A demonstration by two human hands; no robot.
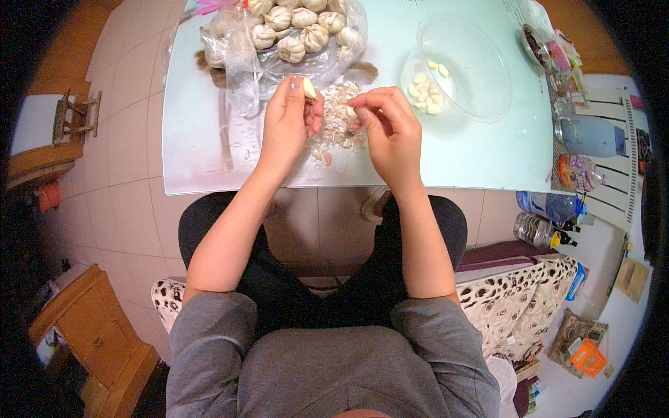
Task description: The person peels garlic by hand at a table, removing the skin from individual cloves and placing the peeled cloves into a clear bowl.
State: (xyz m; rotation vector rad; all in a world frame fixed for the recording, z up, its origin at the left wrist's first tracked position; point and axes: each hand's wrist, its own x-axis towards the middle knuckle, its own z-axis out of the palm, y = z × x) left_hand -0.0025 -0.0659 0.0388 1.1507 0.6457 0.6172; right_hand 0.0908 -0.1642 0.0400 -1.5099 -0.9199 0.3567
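Observation:
My left hand point(284, 124) is closed around a pale garlic clove point(309, 88), which shows between the thumb and fingers. To its right, my right hand point(394, 131) has its thumb and fingertips drawn together; whatever they may pinch is too small to make out. Beneath and between both hands lies a heap of garlic skins point(337, 115) on the table. Beyond them, whole garlic bulbs point(291, 49) sit in an opened clear plastic bag point(240, 87). A clear round bowl point(496, 76) stands to the right, with several peeled garlic cloves point(426, 97) gathered at its left side.
The pale table point(474, 157) ends just in front of my lap. Along its right side stand a blue-tinted container point(591, 135), a jar with an orange label point(578, 172) and a dish of dark bits point(535, 46). Bottles point(536, 228) stand lower right, by a spotted seat cover point(512, 292).

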